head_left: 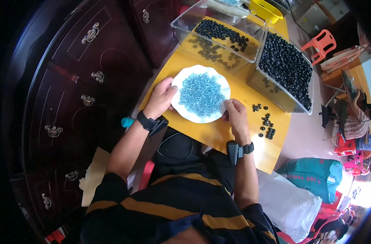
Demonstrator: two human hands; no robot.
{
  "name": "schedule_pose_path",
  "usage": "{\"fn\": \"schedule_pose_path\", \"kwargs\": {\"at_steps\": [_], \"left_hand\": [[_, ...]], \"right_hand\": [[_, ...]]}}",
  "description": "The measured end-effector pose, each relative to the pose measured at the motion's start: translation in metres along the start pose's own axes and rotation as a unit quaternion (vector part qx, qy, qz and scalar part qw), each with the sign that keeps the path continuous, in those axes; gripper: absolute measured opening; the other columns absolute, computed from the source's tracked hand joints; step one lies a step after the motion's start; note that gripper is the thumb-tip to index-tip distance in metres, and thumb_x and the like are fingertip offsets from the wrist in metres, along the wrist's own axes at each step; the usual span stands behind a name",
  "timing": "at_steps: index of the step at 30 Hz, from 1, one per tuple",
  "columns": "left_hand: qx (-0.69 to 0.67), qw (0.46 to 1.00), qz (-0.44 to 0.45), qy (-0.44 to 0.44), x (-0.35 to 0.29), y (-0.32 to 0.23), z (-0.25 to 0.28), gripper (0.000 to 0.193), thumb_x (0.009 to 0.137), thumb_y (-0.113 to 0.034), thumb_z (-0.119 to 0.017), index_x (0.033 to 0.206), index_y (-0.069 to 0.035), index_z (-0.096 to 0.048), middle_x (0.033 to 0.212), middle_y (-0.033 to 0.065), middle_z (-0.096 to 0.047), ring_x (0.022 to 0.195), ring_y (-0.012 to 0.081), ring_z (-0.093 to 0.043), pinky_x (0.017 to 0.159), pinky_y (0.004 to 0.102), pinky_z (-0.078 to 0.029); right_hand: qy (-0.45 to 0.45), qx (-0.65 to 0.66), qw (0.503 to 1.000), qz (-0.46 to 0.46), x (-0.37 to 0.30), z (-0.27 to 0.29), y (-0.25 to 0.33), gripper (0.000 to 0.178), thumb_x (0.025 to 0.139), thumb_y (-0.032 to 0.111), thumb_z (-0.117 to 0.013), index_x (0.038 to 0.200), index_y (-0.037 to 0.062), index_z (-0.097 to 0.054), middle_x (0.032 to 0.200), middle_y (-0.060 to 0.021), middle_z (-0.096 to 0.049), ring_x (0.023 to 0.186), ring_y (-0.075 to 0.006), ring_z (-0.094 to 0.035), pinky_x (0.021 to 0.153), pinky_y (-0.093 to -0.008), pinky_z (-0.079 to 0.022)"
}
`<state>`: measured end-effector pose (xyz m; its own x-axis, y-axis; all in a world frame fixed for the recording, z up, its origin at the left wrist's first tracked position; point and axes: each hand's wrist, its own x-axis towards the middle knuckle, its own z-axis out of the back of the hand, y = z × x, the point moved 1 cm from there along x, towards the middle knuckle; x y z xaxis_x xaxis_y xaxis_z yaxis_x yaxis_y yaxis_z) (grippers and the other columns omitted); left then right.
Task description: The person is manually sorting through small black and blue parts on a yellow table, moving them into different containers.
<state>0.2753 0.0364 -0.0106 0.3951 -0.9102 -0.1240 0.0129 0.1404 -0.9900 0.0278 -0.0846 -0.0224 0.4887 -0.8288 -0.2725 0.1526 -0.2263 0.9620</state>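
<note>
Blue beads [201, 95] in the white plate [198, 69], with the yellow table [258, 152] below it, could spill if uneven lifting tipped it, the left hand [161, 97] gripping the plate's left rim, the right hand [237, 114] pinching its right rim, both forearms [130, 152] angled toward it from the near side.

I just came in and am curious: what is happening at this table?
A person's left hand and right hand hold a white plate by its rim; small blue beads cover its middle. Farther back on the yellow table are two clear bins with black beads. More black beads lie loose to the plate's right.
</note>
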Motion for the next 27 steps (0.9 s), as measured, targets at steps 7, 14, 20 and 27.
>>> {"fn": "schedule_pose_path", "kwargs": {"at_steps": [7,14,20,27], "left_hand": [[0.036,0.999,-0.022,0.018,0.006,-0.001,-0.024,0.016,0.103,-0.015,-0.049,0.111,-0.003,-0.057,0.083,0.0002,-0.065,0.064,0.0038,-0.061,0.047,0.0182,-0.045],[0.030,0.999,-0.009,0.036,0.010,-0.001,-0.010,0.016,0.103,-0.013,-0.047,0.110,-0.003,-0.057,0.082,0.0003,-0.065,0.061,0.0033,-0.060,0.047,0.0170,-0.045],[0.044,0.998,0.008,0.047,0.006,0.007,-0.020,0.014,0.099,-0.014,-0.050,0.096,-0.001,-0.054,0.075,0.0056,-0.064,0.055,0.0105,-0.060,0.046,0.0250,-0.048],[0.028,1.000,-0.004,0.010,0.018,0.011,-0.005,0.014,0.098,-0.014,-0.050,0.097,-0.001,-0.055,0.075,0.0046,-0.063,0.053,0.0096,-0.059,0.046,0.0260,-0.048]], "right_hand": [[-0.060,0.021,0.998,0.020,0.001,0.020,-0.006,0.026,0.102,0.025,-0.057,0.088,0.0052,-0.065,0.068,0.0003,-0.061,0.057,-0.0068,-0.054,0.054,-0.0218,-0.043],[-0.030,0.008,0.999,0.023,-0.002,0.019,0.002,0.025,0.102,0.024,-0.057,0.090,0.0040,-0.066,0.068,0.0002,-0.060,0.057,-0.0073,-0.053,0.054,-0.0218,-0.042],[-0.032,0.009,0.999,0.020,-0.003,0.025,-0.003,0.025,0.102,0.024,-0.056,0.090,0.0036,-0.066,0.070,-0.0004,-0.062,0.059,-0.0073,-0.055,0.055,-0.0222,-0.043],[-0.018,-0.021,1.000,0.014,0.004,0.016,0.008,0.026,0.102,0.025,-0.056,0.090,0.0040,-0.066,0.070,0.0003,-0.062,0.059,-0.0073,-0.055,0.057,-0.0220,-0.044]]}}
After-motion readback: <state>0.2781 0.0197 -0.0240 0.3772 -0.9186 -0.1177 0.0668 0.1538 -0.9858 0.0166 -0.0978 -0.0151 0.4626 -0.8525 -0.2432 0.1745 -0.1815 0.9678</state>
